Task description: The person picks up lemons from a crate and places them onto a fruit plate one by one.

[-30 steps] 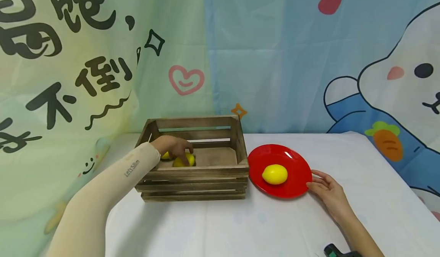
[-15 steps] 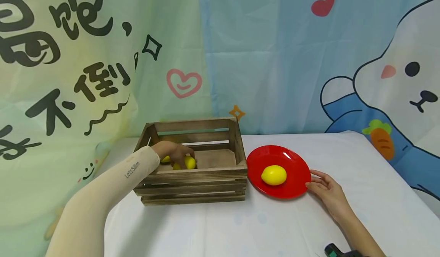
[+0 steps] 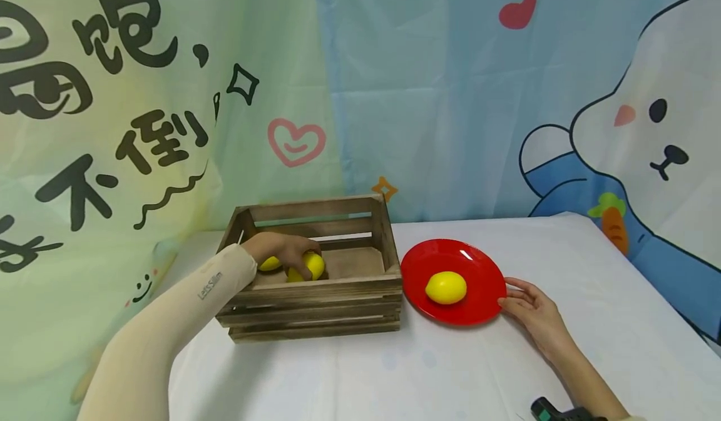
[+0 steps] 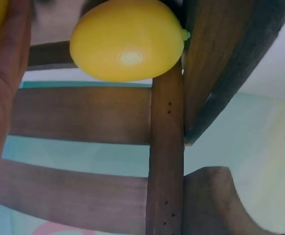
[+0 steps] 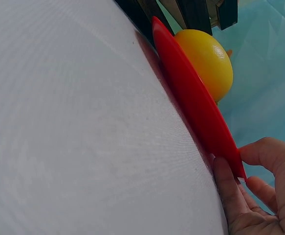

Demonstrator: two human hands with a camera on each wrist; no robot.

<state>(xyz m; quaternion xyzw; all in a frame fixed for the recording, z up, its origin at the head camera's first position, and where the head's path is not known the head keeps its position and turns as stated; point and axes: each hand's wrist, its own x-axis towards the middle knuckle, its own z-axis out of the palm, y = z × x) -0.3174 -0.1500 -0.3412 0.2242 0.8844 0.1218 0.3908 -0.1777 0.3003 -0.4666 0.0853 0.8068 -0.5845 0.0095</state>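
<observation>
Lemon (image 3: 446,288) is lying on the red plate (image 3: 484,271), whose rim the right hand (image 3: 532,314) is pinching. Farther back, inside the slatted wooden crate (image 3: 349,291), the left hand (image 3: 283,252) is gripping a second lemon (image 3: 316,266), now sitting slightly rightward of its earlier place, apparently secured but not yet leaving the crate; a third lemon (image 4: 127,41) is lying ungripped beyond.

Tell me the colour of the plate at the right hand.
The plate is plain glossy red; the head view shows it best.
</observation>
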